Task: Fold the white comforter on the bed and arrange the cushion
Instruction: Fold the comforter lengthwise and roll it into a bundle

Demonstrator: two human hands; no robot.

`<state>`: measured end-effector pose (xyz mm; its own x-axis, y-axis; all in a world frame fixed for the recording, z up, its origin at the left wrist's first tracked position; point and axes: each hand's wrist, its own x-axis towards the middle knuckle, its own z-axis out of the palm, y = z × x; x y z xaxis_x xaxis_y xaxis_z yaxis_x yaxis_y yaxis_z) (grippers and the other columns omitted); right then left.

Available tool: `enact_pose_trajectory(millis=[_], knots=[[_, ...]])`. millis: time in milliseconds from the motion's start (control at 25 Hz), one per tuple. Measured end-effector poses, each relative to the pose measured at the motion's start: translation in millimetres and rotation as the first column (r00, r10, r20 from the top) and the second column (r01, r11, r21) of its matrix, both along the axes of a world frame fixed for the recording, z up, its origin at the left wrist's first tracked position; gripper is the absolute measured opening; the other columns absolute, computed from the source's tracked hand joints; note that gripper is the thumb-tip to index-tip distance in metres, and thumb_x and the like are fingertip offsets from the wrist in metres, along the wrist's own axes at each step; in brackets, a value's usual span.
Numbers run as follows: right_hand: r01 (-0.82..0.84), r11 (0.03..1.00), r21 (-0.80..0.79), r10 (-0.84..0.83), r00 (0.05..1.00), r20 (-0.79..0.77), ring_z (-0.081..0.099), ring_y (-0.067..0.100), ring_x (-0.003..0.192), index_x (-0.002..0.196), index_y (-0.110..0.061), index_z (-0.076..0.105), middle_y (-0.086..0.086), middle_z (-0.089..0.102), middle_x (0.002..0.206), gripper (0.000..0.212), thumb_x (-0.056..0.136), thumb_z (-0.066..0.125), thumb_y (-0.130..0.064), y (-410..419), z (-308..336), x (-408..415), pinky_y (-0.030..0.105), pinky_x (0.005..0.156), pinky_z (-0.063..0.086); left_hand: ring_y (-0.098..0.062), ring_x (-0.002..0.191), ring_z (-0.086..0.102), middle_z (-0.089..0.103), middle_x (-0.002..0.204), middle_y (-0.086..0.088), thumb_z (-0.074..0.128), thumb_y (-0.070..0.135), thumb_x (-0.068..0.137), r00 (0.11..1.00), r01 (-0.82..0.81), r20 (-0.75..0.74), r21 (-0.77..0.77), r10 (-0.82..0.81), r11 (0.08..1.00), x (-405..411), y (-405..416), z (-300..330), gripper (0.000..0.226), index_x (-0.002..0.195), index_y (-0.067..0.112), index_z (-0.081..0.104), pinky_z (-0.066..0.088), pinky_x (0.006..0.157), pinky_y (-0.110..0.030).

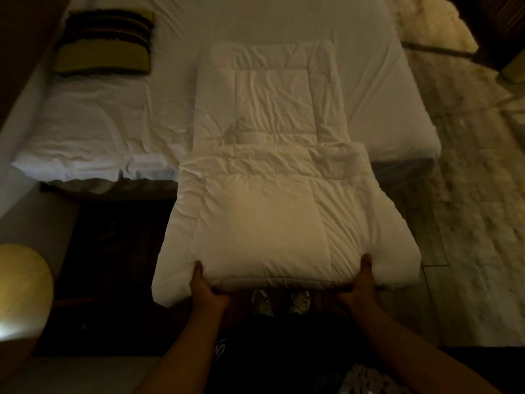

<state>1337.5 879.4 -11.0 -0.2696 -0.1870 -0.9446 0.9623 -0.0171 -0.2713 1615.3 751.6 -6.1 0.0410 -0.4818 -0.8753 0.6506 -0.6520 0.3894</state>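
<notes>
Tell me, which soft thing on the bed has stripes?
The cushion at the far left of the bed. It has dark stripes across yellow-green fabric. The white comforter, which the left hand and right hand grip, is plain.

Bare sheet (93, 109) lies open between comforter (270, 137) and far-left cushion (105, 42).

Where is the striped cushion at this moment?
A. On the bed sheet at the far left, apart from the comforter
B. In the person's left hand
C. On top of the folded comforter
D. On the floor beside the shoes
A: the cushion lies on the sheet at the far left of the bed, while both hands grip the comforter at its near edge.
</notes>
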Motion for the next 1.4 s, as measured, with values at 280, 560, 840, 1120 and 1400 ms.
enact_pose_trajectory(millis=[280,560,840,1120,1400], knots=[[-0.057,0.982,-0.178,0.057,0.998,-0.003,0.06,0.032,0.113,0.13,-0.022,0.056,0.011,0.064,0.123,0.066,0.079,0.067,-0.063,-45.4,37.7,-14.6,0.049,0.081,0.057,-0.029,0.11,0.058,0.064,0.124,-0.006,0.052,0.057,0.089,0.997,0.017,0.08,-0.025,-0.015,1.0,-23.8,-56.5,6.8,0.047,0.124,0.028,0.062,0.04,0.105,-0.048],[-0.167,0.94,-0.298,0.149,0.986,-0.082,0.063,0.035,0.113,0.134,-0.023,0.056,0.014,0.068,0.121,0.067,0.078,0.072,-0.055,-109.3,34.6,-59.0,0.052,0.091,0.052,-0.032,0.122,0.05,0.052,0.133,-0.002,0.065,0.067,0.075,0.97,0.054,0.236,0.023,-0.059,0.998,-62.3,-126.1,17.2,0.077,0.143,0.036,0.045,0.043,0.102,-0.055],[-0.141,0.937,-0.318,0.061,0.967,-0.248,0.06,0.035,0.122,0.139,-0.027,0.054,0.008,0.063,0.134,0.072,0.075,0.079,-0.048,-231.1,23.5,-105.2,0.059,0.103,0.044,-0.029,0.115,0.055,0.051,0.137,0.002,0.063,0.065,0.08,0.947,0.204,0.273,-0.101,-0.17,0.974,-95.6,-255.2,21.3,0.073,0.143,0.035,0.044,0.054,0.086,-0.049],[-0.042,0.989,-0.143,-0.021,0.91,-0.415,0.069,0.026,0.104,0.131,-0.026,0.062,0.002,0.071,0.119,0.077,0.06,0.086,-0.046,-378.6,47.5,-144.2,0.043,0.081,0.059,-0.032,0.092,0.064,0.062,0.117,-0.01,0.081,0.054,0.055,0.891,0.255,0.397,-0.04,-0.219,0.966,-125.1,-412.4,33.4,0.091,0.132,0.014,0.055,0.058,0.056,-0.041],[0.022,0.951,-0.307,-0.129,0.935,-0.331,0.07,0.025,0.099,0.131,-0.017,0.059,0.009,0.069,0.12,0.052,0.082,0.075,-0.023,-512.4,57.4,-215.3,0.032,0.069,0.059,-0.031,0.085,0.07,0.066,0.115,-0.014,0.082,0.025,0.073,0.845,0.315,0.49,-0.131,-0.215,0.94,-193.6,-550.9,45.8,0.062,0.125,0.0,0.058,0.056,0.051,-0.035]])
